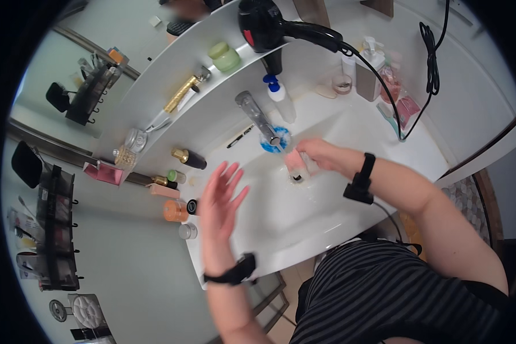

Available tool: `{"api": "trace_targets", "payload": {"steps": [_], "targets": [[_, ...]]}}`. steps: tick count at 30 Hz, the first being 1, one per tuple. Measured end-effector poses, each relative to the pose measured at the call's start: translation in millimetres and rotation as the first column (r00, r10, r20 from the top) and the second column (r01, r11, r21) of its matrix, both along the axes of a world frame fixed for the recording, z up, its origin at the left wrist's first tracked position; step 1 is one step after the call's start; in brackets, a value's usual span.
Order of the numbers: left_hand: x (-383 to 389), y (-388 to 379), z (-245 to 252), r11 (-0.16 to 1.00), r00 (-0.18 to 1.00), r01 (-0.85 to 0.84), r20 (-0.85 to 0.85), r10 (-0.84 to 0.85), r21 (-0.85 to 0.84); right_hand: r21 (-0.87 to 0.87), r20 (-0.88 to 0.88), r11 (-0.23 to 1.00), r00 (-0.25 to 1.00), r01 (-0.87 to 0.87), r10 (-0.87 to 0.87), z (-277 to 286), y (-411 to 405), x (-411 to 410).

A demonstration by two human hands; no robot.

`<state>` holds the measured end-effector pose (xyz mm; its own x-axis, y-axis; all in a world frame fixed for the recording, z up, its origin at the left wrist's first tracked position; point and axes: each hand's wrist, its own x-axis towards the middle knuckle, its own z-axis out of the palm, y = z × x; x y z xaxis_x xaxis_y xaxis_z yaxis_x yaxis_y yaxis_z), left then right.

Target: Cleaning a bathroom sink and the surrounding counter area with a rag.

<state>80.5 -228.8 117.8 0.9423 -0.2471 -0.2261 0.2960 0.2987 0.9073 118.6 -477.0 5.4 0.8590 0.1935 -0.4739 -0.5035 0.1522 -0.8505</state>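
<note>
My right hand [320, 152] grips a small pink item [295, 161] in the white washbasin [258, 223], under the spout of the chrome faucet [258, 114]. Water runs from the spout onto the item and splashes near the drain [297, 177]. Blur and water hide exactly what the pink item is. My left hand [221, 202] is raised over the basin's left side, holding nothing, its fingers apart. Both wrists wear black straps. Around the faucet's spout shows a round blue-and-white item [275, 139], lying on the basin behind the stream.
Behind the faucet stands a pump bottle [281, 101]; a black hair dryer [262, 26] hangs at the shelf [189, 90], its cord [400, 107] looping down right. Jars, including an orange jar [175, 210], line the left rim. A pen [240, 136] and a toothbrush [389, 118] lie on the counter.
</note>
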Motion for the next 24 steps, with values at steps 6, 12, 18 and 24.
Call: {"api": "trace_targets", "payload": {"steps": [6, 12, 18, 24], "targets": [[62.8, -55.4, -166.9, 0.960, 0.838, -0.280, -0.483, 0.253, 0.016, 0.326, -0.288, 0.926, 0.953, 0.191, -0.095, -47.8, 55.4, 24.1], [64.7, -94.1, -189.6, 0.992, 0.762, -0.110, -0.635, 0.126, 0.065, 0.379, -0.276, 0.887, 0.947, 0.263, -0.163, -81.6, 32.6, 34.6], [70.9, -100.5, -219.8, 0.956, 0.878, -0.060, -0.471, -0.086, -0.288, -0.039, 0.107, 0.895, 0.893, 0.444, -0.438, -99.2, 46.0, 34.8], [104.9, -25.5, -322.9, 0.802, 0.902, -0.174, -0.420, -0.104, -0.572, -0.282, 0.413, 0.929, 0.904, 0.242, -0.110, -106.5, 136.4, 15.0]]}}
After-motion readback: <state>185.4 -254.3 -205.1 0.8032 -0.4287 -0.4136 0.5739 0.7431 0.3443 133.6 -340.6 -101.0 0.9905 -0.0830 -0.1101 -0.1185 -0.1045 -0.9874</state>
